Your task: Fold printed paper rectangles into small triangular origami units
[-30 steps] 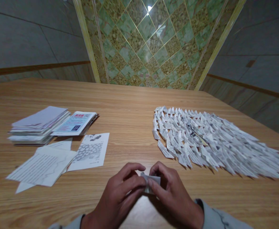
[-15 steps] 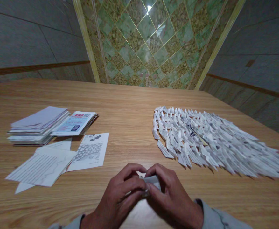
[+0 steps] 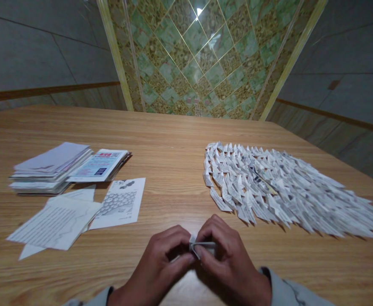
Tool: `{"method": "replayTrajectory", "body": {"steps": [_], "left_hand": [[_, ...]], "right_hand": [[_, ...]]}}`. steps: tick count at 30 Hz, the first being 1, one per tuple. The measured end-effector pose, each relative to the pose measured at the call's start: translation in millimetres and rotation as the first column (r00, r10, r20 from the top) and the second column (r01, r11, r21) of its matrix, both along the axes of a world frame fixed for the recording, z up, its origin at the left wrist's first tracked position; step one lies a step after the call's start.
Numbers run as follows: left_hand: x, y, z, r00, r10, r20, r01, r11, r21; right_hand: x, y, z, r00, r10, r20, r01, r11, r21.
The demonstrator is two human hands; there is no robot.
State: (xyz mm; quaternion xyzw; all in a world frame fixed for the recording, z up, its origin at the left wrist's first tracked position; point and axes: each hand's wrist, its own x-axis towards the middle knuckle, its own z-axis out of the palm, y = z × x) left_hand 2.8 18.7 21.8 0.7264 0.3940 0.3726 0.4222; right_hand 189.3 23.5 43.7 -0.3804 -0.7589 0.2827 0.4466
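Observation:
A small folded piece of paper point(image 3: 207, 245) is held between both hands near the table's front edge. My right hand point(image 3: 229, 250) pinches it, with the thumb on the near side and the fingers curled over the far side. My left hand point(image 3: 162, 259) grips its left end between thumb and fingertips. Part of the paper is hidden behind the fingers. Beyond my right hand stand many folded paper boats point(image 3: 263, 182), packed closely in rows.
On the left lie a stack of paper sheets point(image 3: 54, 157), a stack topped by a printed leaflet point(image 3: 98, 165), a lined sheet point(image 3: 55, 223) and a sheet with a picture point(image 3: 119, 204). The wooden table point(image 3: 167, 136) reaches back to a tiled wall point(image 3: 192, 55).
The folded paper has turned so that its edge and an opened fold show. My left fingers have shifted to its left end, and my right fingers have moved slightly.

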Motion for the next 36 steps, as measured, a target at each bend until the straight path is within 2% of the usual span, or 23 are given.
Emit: {"method": "replayTrajectory", "body": {"steps": [4,8,13,17,21,24,29,36], "left_hand": [[-3.3,1.7,-3.7,0.996,-0.019,-0.086,0.031,0.991,0.134],[-4.7,2.9,-5.4,0.989,0.013,-0.147,0.015,0.981,0.191],[-2.6,2.0,6.3,0.997,0.012,-0.071,0.003,0.979,0.206],[-0.8,2.8,15.3,0.997,0.078,-0.002,-0.077,0.988,0.130],[1.3,5.2,14.4,0.983,0.174,-0.054,-0.176,0.984,-0.024],[3.1,5.7,13.6,0.977,0.199,-0.073,-0.206,0.974,-0.091],[5.9,3.5,14.2,0.970,0.240,-0.041,-0.243,0.964,-0.106],[6.9,1.6,12.5,0.970,0.239,0.052,-0.232,0.966,-0.111]], "right_hand": [[0.8,1.4,-0.6,0.998,0.047,0.047,-0.047,0.999,0.012],[1.7,1.9,-4.8,0.997,0.033,0.070,-0.038,0.996,0.078],[3.9,3.1,-6.8,0.996,0.022,0.088,-0.039,0.978,0.206],[5.6,3.5,-5.5,0.989,0.008,0.151,-0.049,0.963,0.266],[5.1,2.2,-6.2,0.970,0.001,0.245,-0.077,0.950,0.303],[4.4,1.5,-8.8,0.956,0.015,0.293,-0.109,0.945,0.307],[2.5,0.8,-10.1,0.937,0.040,0.348,-0.151,0.943,0.297],[1.4,-0.3,-1.5,0.916,0.047,0.398,-0.156,0.956,0.246]]}}
